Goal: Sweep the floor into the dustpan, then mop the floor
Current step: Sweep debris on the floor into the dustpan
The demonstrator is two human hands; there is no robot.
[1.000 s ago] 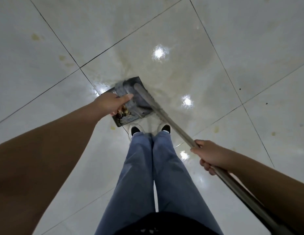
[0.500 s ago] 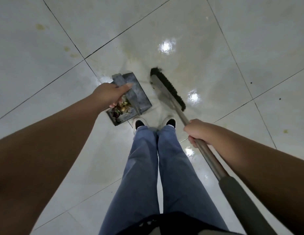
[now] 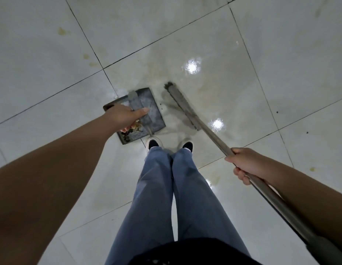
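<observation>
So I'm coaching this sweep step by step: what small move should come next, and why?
Probably draw the broom head left toward the dustpan. The head lies on the floor just right of the pan, with dark crumbs in the gap between them. The left hand holds the pan's handle, the right hand grips the broomstick, and the pan already holds debris.

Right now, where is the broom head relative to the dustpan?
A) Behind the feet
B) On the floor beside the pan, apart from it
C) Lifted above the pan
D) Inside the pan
B: the broom head lies on the wet tile to the right of the dustpan, with bare floor between them.
</observation>
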